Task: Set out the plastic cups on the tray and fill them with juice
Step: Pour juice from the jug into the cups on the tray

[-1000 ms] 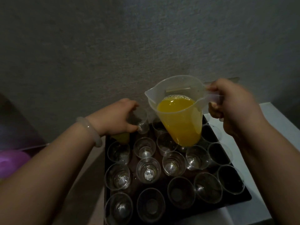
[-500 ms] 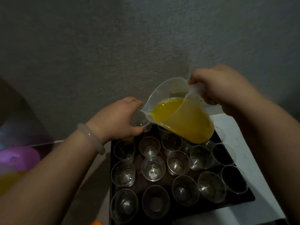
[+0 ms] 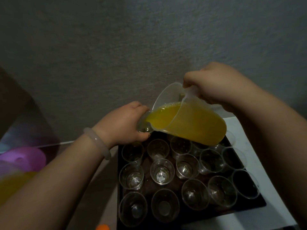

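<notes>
— Which way is the jug pointing?
— It is tipping over to the left. Its bottom is sticking out to the right and its spout is pointing left and down. It is lying nearly flat above the far row of the tray.
— Where is the orange juice sitting?
— It is reaching right up to the spout. The spout is meeting the rim of a small clear cup.
— What is the right hand doing?
— It is reaching in from the right, knuckles up. Its fingers are curling tight round the jug's handle. The jug is hanging below and left of those fingers.
— And the left hand?
— It is coming in from the left, wearing a pale bracelet. Its fingers and thumb are wrapping round the small clear cup at the tray's far left corner. I cannot tell if that cup is standing on the tray.
— And the other cups?
— They are standing in rows on the tray, mouths up.
</notes>
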Demonstrator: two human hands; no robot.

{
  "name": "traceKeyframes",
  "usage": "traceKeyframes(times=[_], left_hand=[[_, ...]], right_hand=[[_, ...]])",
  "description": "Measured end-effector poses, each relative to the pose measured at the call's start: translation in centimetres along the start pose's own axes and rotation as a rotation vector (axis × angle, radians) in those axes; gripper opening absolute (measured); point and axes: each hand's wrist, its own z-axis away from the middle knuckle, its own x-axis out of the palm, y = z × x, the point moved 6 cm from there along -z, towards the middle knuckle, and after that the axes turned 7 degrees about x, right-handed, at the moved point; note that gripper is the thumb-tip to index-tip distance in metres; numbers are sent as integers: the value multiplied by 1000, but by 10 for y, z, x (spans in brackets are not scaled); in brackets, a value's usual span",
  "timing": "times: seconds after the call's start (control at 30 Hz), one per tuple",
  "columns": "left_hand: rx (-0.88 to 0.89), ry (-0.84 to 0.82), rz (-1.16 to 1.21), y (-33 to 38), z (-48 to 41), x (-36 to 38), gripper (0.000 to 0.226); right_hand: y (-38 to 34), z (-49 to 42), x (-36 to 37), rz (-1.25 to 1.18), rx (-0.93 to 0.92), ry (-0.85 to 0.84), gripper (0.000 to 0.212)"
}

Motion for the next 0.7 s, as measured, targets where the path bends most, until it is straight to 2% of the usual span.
traceKeyframes(times=[0.2,0.37,0.47,0.7], left_hand=[[-10,-25,-5,-2,0,2,76],[-12,-26,3,-2,1,2,76],[-16,-37,-12,-2,1,2,76],[-23,-41,1,-1,3,2,79]], right_hand=[[-13,4,2,96,-21,-10,38],[-18,5,2,170,-42,-10,37],[-17,5,2,145,-7,-13,33],[-13,7,-1,72,18,5,37]])
